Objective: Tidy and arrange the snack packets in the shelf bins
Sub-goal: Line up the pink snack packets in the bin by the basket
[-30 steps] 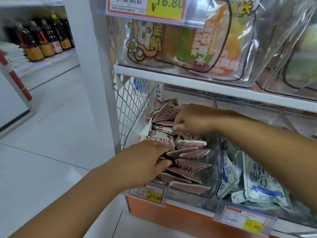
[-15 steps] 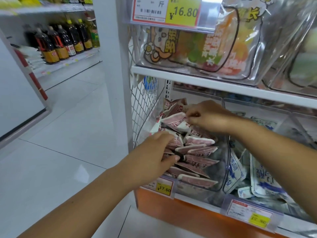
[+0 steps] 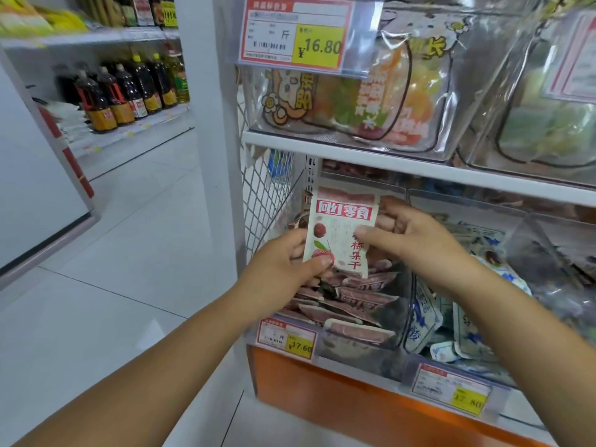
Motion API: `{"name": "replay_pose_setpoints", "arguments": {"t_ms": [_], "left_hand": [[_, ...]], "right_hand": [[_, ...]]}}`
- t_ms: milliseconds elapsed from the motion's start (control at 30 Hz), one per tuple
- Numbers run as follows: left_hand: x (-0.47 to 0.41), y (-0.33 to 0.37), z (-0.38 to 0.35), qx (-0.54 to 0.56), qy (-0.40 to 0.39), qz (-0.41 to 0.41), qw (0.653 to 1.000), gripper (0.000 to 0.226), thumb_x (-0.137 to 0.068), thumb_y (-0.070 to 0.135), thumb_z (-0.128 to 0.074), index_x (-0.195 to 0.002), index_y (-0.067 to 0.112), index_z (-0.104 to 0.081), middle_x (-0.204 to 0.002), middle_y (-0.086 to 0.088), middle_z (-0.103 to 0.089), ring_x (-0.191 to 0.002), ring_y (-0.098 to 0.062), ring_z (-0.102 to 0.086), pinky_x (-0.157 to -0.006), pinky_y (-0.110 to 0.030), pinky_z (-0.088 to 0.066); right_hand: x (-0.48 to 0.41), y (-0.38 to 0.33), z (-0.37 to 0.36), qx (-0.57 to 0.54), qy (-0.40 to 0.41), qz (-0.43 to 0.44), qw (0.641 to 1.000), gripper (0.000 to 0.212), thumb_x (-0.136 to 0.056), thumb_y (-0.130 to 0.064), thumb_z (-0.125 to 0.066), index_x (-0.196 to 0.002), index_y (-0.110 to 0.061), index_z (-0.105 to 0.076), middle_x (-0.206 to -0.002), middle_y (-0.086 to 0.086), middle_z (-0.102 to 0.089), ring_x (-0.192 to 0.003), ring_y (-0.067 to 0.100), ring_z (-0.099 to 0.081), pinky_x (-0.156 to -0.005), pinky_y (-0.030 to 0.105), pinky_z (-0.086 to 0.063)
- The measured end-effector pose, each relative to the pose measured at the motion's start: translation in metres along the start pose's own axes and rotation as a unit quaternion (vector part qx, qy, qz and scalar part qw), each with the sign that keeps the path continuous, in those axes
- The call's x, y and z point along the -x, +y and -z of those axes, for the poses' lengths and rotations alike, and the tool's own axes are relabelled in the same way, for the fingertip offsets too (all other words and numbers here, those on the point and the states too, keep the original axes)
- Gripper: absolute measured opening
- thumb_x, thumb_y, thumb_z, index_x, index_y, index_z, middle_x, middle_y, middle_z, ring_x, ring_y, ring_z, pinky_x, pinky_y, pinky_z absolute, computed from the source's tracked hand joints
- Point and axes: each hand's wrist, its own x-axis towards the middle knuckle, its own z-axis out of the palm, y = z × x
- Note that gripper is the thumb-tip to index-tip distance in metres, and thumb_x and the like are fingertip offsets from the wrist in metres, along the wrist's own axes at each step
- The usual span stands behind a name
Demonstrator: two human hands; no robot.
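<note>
The bare left forearm (image 3: 154, 369) is showing from the lower left of the frame, and the bare right forearm (image 3: 522, 321) from the lower right edge. The left grip (image 3: 280, 272) and right grip (image 3: 412, 237) are each showing a short, plain thumbnail.

Cream packet (image 3: 338, 233) — red banner, red fruit print.

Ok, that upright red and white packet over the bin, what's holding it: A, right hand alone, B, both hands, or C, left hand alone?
B: the left hand pinches the packet at its lower left edge and the right hand pinches its right side.
</note>
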Motion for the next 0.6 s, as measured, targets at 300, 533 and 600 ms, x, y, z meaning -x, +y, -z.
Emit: {"name": "replay_pose_setpoints", "arguments": {"t_ms": [300, 533, 600], "left_hand": [[0.004, 0.000, -0.009, -0.157, -0.033, -0.038, 0.986, 0.045, -0.084, 0.023, -0.073, -0.116, 0.045, -0.051, -0.097, 0.029, -0.063, -0.089, 0.019, -0.056, -0.069, 0.002, -0.039], [0.000, -0.018, -0.001, -0.241, -0.052, -0.022, 0.969, 0.034, -0.085, 0.023, -0.071, -0.116, 0.032, -0.061, -0.105, 0.015, -0.063, -0.098, 0.004, -0.058, -0.084, -0.012, -0.047], [0.000, -0.019, -0.001, -0.246, -0.053, -0.023, 0.968, 0.038, -0.086, 0.024, -0.070, -0.122, 0.031, -0.060, -0.109, 0.015, -0.063, -0.100, 0.004, -0.057, -0.084, -0.008, -0.045]], "right_hand": [[0.017, -0.017, 0.017, 0.186, 0.081, 0.022, 0.979, 0.022, -0.078, -0.016, -0.077, -0.095, -0.027, -0.069, -0.087, -0.012, -0.074, -0.074, 0.002, -0.068, -0.064, 0.017, -0.054], [0.037, -0.020, 0.011, 0.514, 0.001, 0.087, 0.854, 0.024, -0.084, -0.024, -0.071, -0.075, -0.025, -0.048, -0.072, -0.006, -0.059, -0.071, 0.011, -0.057, -0.062, 0.026, -0.042], [0.034, -0.020, 0.011, 0.559, -0.012, 0.104, 0.823, 0.022, -0.086, -0.022, -0.068, -0.078, -0.019, -0.047, -0.074, -0.005, -0.057, -0.071, 0.013, -0.053, -0.062, 0.026, -0.040]]}}
